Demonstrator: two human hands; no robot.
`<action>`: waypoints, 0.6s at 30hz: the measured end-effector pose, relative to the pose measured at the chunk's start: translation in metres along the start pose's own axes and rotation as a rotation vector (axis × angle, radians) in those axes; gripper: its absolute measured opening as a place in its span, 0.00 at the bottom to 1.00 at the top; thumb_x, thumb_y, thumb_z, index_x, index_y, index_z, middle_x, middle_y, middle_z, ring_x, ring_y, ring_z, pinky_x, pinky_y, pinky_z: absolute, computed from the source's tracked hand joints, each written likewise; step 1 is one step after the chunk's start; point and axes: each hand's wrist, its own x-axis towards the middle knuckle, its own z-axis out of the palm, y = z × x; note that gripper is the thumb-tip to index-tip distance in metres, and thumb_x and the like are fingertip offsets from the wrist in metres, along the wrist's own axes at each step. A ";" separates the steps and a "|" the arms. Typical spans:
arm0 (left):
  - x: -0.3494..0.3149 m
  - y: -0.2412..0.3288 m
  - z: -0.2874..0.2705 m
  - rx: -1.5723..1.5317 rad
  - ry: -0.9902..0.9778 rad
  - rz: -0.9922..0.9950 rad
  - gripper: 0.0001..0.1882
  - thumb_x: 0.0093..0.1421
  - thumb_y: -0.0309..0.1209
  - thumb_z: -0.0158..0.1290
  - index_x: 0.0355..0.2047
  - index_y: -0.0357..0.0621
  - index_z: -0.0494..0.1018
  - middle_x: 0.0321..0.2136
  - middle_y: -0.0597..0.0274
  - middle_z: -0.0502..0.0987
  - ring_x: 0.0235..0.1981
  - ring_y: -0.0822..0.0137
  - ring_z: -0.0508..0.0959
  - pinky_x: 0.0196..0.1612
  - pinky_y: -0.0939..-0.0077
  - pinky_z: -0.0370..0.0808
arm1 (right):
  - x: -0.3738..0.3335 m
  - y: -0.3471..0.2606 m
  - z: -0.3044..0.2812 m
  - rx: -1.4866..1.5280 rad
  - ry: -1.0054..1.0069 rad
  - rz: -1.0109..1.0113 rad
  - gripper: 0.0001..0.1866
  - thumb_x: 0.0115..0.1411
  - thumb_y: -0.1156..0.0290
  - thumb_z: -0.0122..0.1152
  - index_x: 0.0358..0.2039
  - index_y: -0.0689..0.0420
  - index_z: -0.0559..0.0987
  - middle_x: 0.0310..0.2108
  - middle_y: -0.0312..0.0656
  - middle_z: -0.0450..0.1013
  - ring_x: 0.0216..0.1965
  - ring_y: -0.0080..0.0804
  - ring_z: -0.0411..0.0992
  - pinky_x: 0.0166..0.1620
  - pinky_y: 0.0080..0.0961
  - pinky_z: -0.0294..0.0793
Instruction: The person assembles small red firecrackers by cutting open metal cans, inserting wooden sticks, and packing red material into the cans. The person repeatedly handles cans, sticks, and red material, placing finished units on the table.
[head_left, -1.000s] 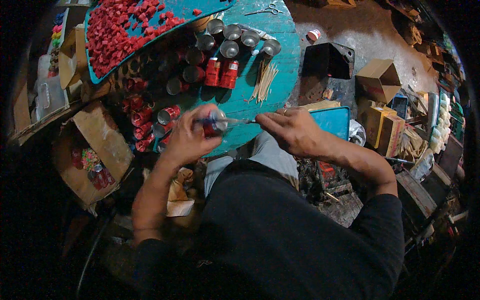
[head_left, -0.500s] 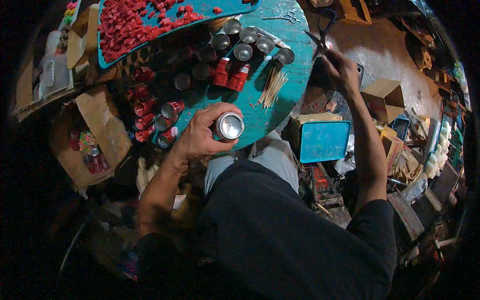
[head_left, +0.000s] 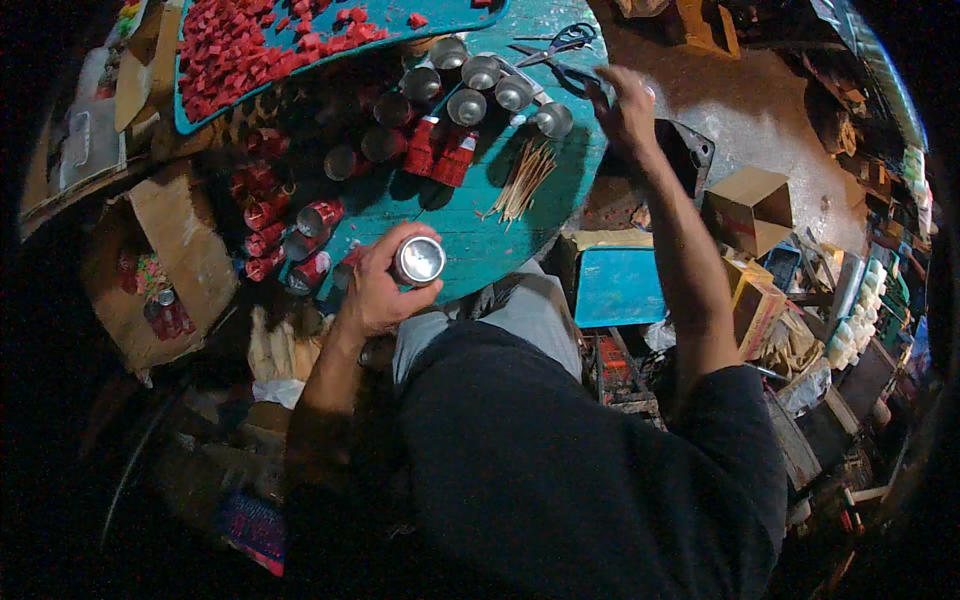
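Two hands are in my view, well apart from each other. I take the can as the centre of a clock, with twelve at the top. The left hand grasps this can from the eight o'clock side, its shiny metal end facing up toward my camera. The right hand is between one and two o'clock, beside the dark scissors; I cannot tell whether its fingers grip the handle or are released. To do this well, I would hold the can firmly but without squeezing, because the thin wall could bend, and turn the blade points away from my wrist. About edges, the rim of the table passes near the can at four o'clock, so I would work a little inside it. The best room is the bare surface at one o'clock, before the bundle of sticks. At twelve the metal cups stand crowded, and toward nine the red cans leave little space.
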 end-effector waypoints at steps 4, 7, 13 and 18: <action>-0.021 -0.042 0.025 -0.072 0.047 -0.126 0.30 0.49 0.25 0.69 0.54 0.41 0.74 0.43 0.56 0.82 0.45 0.63 0.82 0.50 0.68 0.78 | -0.120 -0.079 -0.029 0.287 -0.239 0.485 0.08 0.60 0.68 0.68 0.36 0.60 0.85 0.32 0.52 0.81 0.33 0.48 0.81 0.40 0.40 0.80; -0.028 -0.044 0.039 -0.063 0.019 -0.255 0.30 0.49 0.26 0.69 0.54 0.41 0.74 0.43 0.55 0.81 0.45 0.62 0.83 0.50 0.67 0.78 | -0.180 -0.132 -0.002 0.347 -0.344 0.676 0.14 0.63 0.62 0.67 0.35 0.62 0.85 0.33 0.55 0.81 0.34 0.53 0.81 0.41 0.43 0.80; -0.037 -0.062 0.058 -0.016 -0.061 -0.174 0.31 0.50 0.25 0.70 0.56 0.42 0.73 0.45 0.58 0.81 0.47 0.66 0.81 0.51 0.69 0.78 | -0.153 -0.157 0.039 0.018 -0.323 0.933 0.21 0.58 0.52 0.70 0.32 0.61 0.87 0.29 0.55 0.81 0.33 0.55 0.81 0.38 0.45 0.79; -0.037 -0.053 0.052 -0.010 -0.080 -0.128 0.31 0.50 0.29 0.69 0.55 0.40 0.74 0.45 0.49 0.82 0.46 0.54 0.84 0.51 0.63 0.79 | -0.163 -0.132 0.060 0.193 -0.224 1.085 0.18 0.56 0.54 0.73 0.34 0.58 0.89 0.26 0.48 0.82 0.25 0.36 0.81 0.34 0.35 0.78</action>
